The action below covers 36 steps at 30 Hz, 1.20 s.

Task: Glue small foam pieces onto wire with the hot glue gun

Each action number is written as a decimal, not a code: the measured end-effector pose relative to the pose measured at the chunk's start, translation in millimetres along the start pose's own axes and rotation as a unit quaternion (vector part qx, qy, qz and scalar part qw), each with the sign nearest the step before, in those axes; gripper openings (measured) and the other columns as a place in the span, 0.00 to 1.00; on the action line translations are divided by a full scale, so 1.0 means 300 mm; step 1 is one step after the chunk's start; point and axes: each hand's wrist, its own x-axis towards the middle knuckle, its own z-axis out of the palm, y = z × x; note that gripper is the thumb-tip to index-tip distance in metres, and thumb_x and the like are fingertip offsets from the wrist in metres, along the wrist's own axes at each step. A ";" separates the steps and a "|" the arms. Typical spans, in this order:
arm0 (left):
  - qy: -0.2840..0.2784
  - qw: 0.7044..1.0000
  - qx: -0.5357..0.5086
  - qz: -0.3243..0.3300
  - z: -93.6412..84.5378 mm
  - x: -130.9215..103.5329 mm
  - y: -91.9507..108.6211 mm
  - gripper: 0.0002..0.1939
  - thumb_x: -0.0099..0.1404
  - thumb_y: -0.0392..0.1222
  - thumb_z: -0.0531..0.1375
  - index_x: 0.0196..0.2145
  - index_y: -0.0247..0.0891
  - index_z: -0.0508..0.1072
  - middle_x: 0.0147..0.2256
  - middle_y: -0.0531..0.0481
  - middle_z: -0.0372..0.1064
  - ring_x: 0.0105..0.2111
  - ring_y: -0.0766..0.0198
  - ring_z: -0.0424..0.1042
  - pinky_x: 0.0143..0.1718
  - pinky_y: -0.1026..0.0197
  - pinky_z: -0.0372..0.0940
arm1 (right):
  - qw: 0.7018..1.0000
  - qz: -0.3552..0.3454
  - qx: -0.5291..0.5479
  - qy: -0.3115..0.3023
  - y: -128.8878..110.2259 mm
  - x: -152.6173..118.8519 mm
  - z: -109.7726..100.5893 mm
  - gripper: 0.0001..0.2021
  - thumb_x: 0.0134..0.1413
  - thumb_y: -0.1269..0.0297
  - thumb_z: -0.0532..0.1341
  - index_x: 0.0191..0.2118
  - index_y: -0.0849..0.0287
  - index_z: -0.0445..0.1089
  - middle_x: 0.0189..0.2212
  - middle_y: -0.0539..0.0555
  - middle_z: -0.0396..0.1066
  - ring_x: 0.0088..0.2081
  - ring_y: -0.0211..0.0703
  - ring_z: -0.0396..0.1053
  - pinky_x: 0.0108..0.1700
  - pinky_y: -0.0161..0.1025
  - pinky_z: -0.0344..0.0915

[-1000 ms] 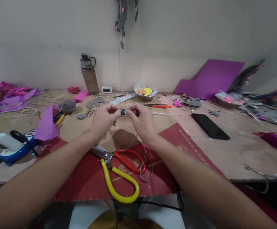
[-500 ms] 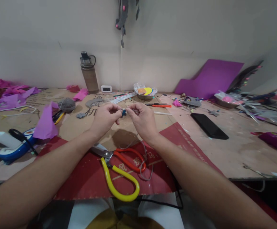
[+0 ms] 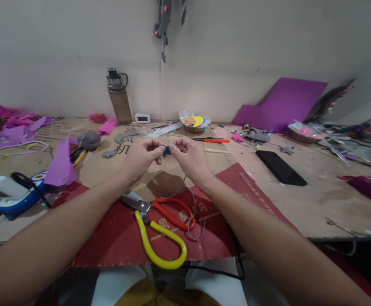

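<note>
Between my two hands is a small dark blue piece (image 3: pixel 166 150), too small to make out fully. My left hand (image 3: pixel 144 156) pinches it from the left with thumb and forefinger. From the right, the fingertips of my right hand (image 3: pixel 188 158) are pressed together at the same piece. A thin grey yarn (image 3: pixel 194 199) hangs below my right hand and loops down onto the red cardboard (image 3: pixel 109 238). Under my hands lie scissors (image 3: pixel 147 207) with one red and one yellow handle, partly crossed by the yarn.
A water bottle (image 3: pixel 119 100) and a small white digital clock (image 3: pixel 142 118) stand by the wall. Grey yarn ball (image 3: pixel 89 139) and purple felt (image 3: pixel 62 163) lie left. To the right are a black phone (image 3: pixel 280 168), an orange-handled cutter (image 3: pixel 216 140) and a bowl (image 3: pixel 195 127) of scraps.
My hands stay in nearly the same place. The blue piece has turned slightly and shows a little less between my fingertips.
</note>
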 end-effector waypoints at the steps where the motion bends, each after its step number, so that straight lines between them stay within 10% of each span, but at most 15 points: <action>1: -0.010 1.000 -0.007 -0.003 -0.003 0.003 -0.005 0.09 0.56 0.45 0.65 0.30 0.35 0.74 0.26 0.52 0.69 0.20 0.71 0.65 0.25 0.64 0.60 | 1.000 0.006 0.004 0.000 0.001 0.001 -0.001 0.09 0.51 0.60 0.60 0.27 0.60 0.66 0.21 0.48 0.65 0.23 0.33 0.61 0.27 0.32 0.56; 11: -0.073 0.989 -0.097 -0.084 -0.020 0.019 0.006 0.17 0.54 0.52 0.66 0.33 0.34 0.78 0.33 0.44 0.74 0.30 0.64 0.70 0.28 0.64 0.66 | 0.999 0.031 0.030 -0.005 0.009 0.004 -0.026 0.08 0.50 0.61 0.59 0.27 0.60 0.66 0.23 0.48 0.68 0.26 0.35 0.65 0.30 0.34 0.61; 27: -0.051 0.963 0.259 0.051 -0.028 0.009 0.025 0.11 0.57 0.45 0.62 0.33 0.38 0.80 0.27 0.49 0.76 0.25 0.66 0.68 0.29 0.64 0.60 | 0.986 -0.062 -0.150 -0.023 0.011 -0.024 -0.018 0.07 0.55 0.63 0.59 0.31 0.60 0.70 0.27 0.52 0.71 0.30 0.38 0.66 0.33 0.35 0.60; 36: -0.021 0.978 0.202 0.034 -0.032 0.016 0.011 0.08 0.56 0.44 0.62 0.28 0.37 0.77 0.27 0.49 0.75 0.27 0.65 0.70 0.32 0.63 0.62 | 0.990 -0.069 -0.120 -0.030 0.009 -0.022 -0.040 0.07 0.58 0.63 0.57 0.39 0.59 0.68 0.23 0.46 0.62 0.26 0.36 0.59 0.31 0.35 0.56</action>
